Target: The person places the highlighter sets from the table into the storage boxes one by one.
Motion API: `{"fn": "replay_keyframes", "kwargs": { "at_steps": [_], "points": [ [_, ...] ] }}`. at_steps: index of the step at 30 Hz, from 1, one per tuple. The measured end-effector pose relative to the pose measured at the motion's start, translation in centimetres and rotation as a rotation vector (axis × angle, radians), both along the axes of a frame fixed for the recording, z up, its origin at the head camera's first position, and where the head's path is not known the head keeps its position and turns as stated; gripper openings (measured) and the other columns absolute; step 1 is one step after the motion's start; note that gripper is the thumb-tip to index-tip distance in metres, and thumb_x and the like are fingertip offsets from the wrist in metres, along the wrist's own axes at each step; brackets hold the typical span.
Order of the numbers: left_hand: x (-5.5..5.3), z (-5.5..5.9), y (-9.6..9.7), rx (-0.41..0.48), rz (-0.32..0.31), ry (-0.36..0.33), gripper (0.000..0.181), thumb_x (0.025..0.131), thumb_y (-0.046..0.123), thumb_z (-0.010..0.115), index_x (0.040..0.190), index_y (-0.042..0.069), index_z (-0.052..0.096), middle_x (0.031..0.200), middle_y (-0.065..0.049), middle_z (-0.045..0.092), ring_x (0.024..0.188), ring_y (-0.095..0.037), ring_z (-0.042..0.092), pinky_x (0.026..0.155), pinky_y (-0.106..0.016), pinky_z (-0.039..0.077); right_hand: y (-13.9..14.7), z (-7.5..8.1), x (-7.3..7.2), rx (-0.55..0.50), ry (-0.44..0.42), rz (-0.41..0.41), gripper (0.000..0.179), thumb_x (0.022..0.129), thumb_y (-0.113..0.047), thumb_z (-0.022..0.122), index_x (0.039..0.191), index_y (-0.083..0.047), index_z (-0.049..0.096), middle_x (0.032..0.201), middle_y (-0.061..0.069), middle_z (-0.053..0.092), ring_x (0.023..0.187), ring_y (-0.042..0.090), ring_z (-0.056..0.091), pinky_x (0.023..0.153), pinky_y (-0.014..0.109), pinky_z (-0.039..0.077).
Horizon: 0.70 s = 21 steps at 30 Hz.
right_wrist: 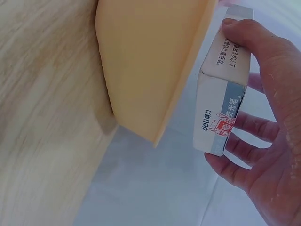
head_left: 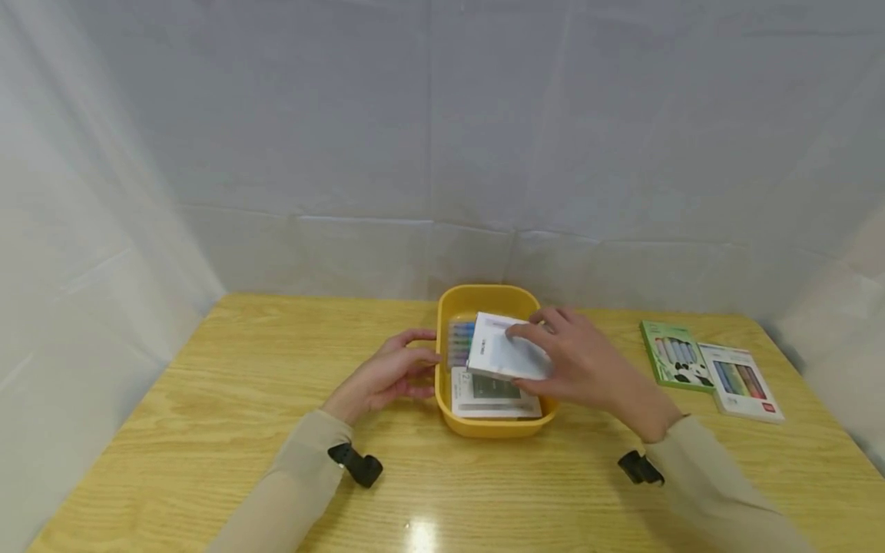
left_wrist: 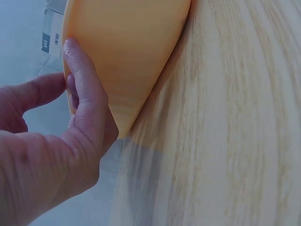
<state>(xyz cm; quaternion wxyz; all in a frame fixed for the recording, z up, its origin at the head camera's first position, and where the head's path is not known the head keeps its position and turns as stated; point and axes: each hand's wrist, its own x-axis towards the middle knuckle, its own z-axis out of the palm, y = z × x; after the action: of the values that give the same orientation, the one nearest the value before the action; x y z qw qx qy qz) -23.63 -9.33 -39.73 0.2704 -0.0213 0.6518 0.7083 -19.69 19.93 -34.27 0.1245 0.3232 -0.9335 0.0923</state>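
Observation:
A yellow plastic basket (head_left: 498, 428) stands on the table. At its left side, my left hand (left_wrist: 80, 117) holds the rim, thumb tip at the edge and fingers against the outer wall. My right hand (head_left: 581, 357) grips a white box of highlighters (head_left: 494, 346) with thumb and fingers on opposite sides, tilted over the basket. Printed characters and a blue-grey stripe show on this box (right_wrist: 211, 113) in the right wrist view. Inside the basket lie a row of coloured pens (head_left: 459, 346) and a white box with a dark green panel (head_left: 463, 395); the highlighter box partly hides them.
To the right on the wooden table (head_left: 221, 415) lie a green pen box with a panda picture (head_left: 667, 355) and a white pen box with a window (head_left: 757, 399), edges close together. Behind the table hangs a pale sheet (head_left: 346, 153).

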Motion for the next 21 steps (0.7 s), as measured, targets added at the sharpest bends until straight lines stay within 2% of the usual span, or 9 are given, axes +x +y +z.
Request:
{"fn": "replay_keyframes", "kwargs": {
  "at_steps": [6, 14, 21],
  "points": [
    [0.0, 0.0, 0.1, 0.006, 0.003, -0.001, 0.055, 0.098, 0.011, 0.06, 0.149, 0.009, 0.037, 0.117, -0.01, 0.058, 0.092, -0.017, 0.06, 0.066, -0.028, 0.06, -0.5, -0.7, -0.2, 0.01, -0.027, 0.04, 0.063, 0.078, -0.05, 0.086, 0.132, -0.025, 0.065, 0.127, 0.007, 0.063, 0.116, 0.028, 0.057, 0.099, 0.049, 0.053],
    [0.1, 0.0, 0.0, 0.004, 0.007, -0.008, 0.055, 0.099, 0.012, 0.06, 0.149, 0.009, 0.038, 0.113, -0.009, 0.057, 0.092, -0.017, 0.06, 0.067, -0.028, 0.06, -1.4, -1.3, -0.1, 0.003, -0.192, 0.034, 0.058, 0.078, -0.05, 0.086, 0.127, -0.027, 0.067, 0.136, 0.007, 0.062, 0.121, 0.028, 0.055, 0.104, 0.05, 0.052],
    [0.1, 0.0, 0.0, 0.012, 0.007, -0.013, 0.055, 0.099, 0.011, 0.06, 0.149, 0.009, 0.037, 0.116, -0.011, 0.058, 0.093, -0.018, 0.06, 0.067, -0.028, 0.06, -1.8, -1.7, -0.1, -0.007, -0.271, 0.051, 0.053, 0.078, -0.048, 0.087, 0.122, -0.024, 0.07, 0.134, 0.006, 0.063, 0.116, 0.026, 0.058, 0.099, 0.048, 0.053]
  ]
}}
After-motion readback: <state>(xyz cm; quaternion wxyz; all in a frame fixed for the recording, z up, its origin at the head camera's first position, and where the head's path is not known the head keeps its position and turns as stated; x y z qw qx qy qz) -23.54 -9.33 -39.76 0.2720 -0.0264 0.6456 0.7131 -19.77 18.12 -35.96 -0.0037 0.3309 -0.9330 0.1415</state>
